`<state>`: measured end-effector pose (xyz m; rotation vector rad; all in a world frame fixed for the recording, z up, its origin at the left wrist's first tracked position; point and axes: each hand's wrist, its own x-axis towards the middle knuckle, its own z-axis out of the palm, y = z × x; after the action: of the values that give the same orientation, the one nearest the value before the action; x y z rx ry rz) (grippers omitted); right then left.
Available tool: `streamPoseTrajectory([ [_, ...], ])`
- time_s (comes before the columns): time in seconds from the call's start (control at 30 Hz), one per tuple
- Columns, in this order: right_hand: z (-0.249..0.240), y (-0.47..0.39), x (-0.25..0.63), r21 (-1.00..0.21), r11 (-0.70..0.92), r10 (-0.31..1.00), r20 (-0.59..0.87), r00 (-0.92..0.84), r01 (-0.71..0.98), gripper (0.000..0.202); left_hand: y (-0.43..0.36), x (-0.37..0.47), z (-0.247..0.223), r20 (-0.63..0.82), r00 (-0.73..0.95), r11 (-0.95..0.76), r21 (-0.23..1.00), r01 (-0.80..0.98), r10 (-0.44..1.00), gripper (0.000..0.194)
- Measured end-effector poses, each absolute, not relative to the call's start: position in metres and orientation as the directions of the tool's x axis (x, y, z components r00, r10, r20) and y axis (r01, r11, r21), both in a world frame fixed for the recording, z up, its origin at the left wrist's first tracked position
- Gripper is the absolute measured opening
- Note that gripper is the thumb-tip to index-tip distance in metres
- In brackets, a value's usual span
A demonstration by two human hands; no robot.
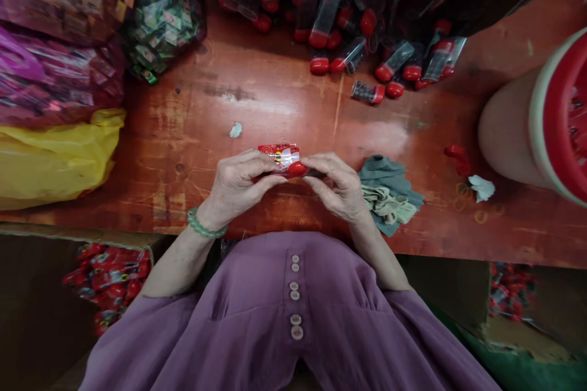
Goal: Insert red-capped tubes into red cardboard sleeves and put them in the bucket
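Note:
Between my two hands, over the near part of the table, is a small red printed packet (pixel 285 157) in clear wrap, with a red cap-like end showing at its right. My left hand (pixel 244 180), a green bead bracelet (pixel 206 224) on its wrist, pinches the packet's left side between thumb and fingers. The fingertips of my right hand (pixel 337 186) are closed on the dark tube-like part (pixel 312 171) at the packet's right end. How far this part reaches behind the fingers is hidden.
Clear tubes with red caps (pixel 324 18) are heaped at the back. Filled bags (pixel 165 18) and a yellow bag (pixel 55 159) stand left. Grey-green cloths (pixel 389 192) lie right of my hands, near a large tub (pixel 518 116). Boxes (pixel 158 247) of red packets sit below the table edge.

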<state>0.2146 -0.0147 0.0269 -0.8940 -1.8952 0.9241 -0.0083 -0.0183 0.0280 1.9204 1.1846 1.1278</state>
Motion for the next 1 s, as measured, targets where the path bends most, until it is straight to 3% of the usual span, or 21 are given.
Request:
streamPoseTrajectory([
  [0.27,0.038,-0.017,0.221,-0.732,0.524,0.776,0.198,-0.599,0.437,0.031,-0.02,-0.008,0.016,0.26,0.254,-0.338,0.878,0.339,0.932,0.012],
  [0.53,0.043,-0.012,0.222,-0.744,0.413,0.703,-0.105,-0.703,0.525,0.037,-0.021,-0.003,0.01,-0.019,0.309,-0.04,0.982,0.183,0.951,0.009],
  [0.77,0.041,-0.004,0.225,-0.8,0.41,0.627,-0.101,-0.772,0.438,0.041,-0.02,-0.001,0.005,-0.195,0.351,0.178,0.981,0.08,0.916,0.012],
  [1.0,0.043,-0.002,0.221,-0.832,0.39,0.588,-0.105,-0.802,0.395,0.035,-0.024,-0.002,0.012,-0.206,0.421,0.178,0.978,0.106,0.883,0.017],
])
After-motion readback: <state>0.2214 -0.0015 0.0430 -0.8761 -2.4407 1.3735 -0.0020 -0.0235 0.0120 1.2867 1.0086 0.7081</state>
